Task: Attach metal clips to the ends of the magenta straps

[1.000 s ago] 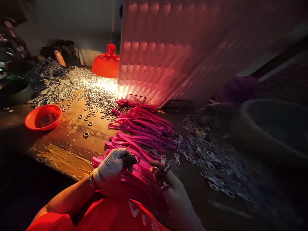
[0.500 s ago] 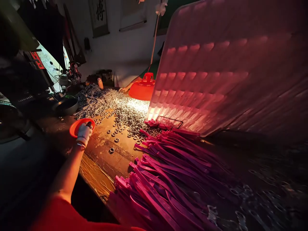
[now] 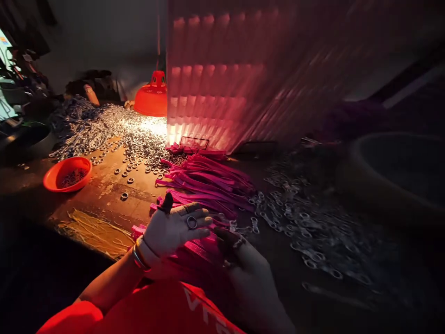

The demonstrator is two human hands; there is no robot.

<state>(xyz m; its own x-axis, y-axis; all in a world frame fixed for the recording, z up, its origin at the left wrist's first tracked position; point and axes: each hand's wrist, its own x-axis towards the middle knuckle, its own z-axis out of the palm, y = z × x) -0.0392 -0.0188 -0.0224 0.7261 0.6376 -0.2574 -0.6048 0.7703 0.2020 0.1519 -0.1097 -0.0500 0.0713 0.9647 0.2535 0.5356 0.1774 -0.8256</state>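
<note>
My left hand [image 3: 170,232], in a pale glove, is turned palm up with its fingers stretched out. A metal ring [image 3: 191,222] lies on those fingers, and the dark-tipped thumb stands clear of it. Close beside it, my right hand [image 3: 250,269] is in shadow, its fingers curled around a small metal clasp [image 3: 239,242] that shows only in part. Beneath and beyond both hands are bundles of magenta straps [image 3: 208,185]. An orange bowl [image 3: 52,181] with some small rings in it stands to the left, apart from my hands.
A heap of metal rings [image 3: 146,148] lies beneath an orange lamp [image 3: 151,99]. Metal clasps [image 3: 306,232] are spread on the right. A tall translucent ribbed panel [image 3: 215,74] rises behind the straps. Yellow cords [image 3: 93,232] lie along the front edge; a large round container [image 3: 361,157] is at right.
My left hand has let go of the orange bowl and come back right, over the straps, with a ring on it. My right hand has come into view. The view has turned right.
</note>
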